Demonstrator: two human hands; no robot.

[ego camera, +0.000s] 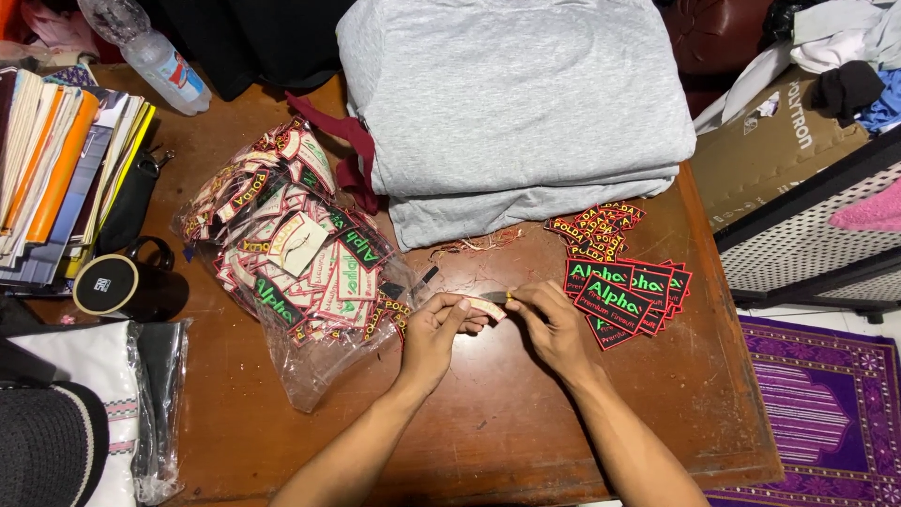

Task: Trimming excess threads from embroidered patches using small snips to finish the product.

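A small patch (pixel 486 307) (pale underside up) is pinched between the left hand (pixel 434 330) and right hand (pixel 556 324) above the wooden table (pixel 488 422), its long axis lying left-right, beside stacked patches (pixel 624 291).

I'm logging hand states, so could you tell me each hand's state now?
Left hand: closed on a small pale embroidered patch.
Right hand: pinching that patch's end.

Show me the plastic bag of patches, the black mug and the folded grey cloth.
plastic bag of patches (pixel 291 253), head view, middle of bag.
black mug (pixel 106 284), head view, its top.
folded grey cloth (pixel 511 94), head view, top fold.
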